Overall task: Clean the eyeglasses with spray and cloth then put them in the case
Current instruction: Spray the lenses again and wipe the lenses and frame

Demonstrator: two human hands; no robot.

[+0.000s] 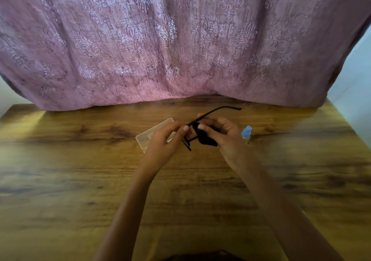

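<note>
Glasses (pixel 200 124) held above table (pixel 80 170), mid-far. L hand (pixel 164 142) fingers pinch frame; R hand (pixel 222 134) fingers press black cloth (pixel 205 138) on lens. Case (pixel 152 134) behind L hand, spray (pixel 246 133) just right of R hand.

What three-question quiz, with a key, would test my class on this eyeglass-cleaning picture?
1. True or false: the spray bottle stands on the table, to the right of both hands.
2. Which hand presses the black cloth on the eyeglasses? A. left hand B. right hand
3. Fill in: the clear case lies partly behind the ____ hand.

Key: 1 true; 2 B; 3 left.
</note>
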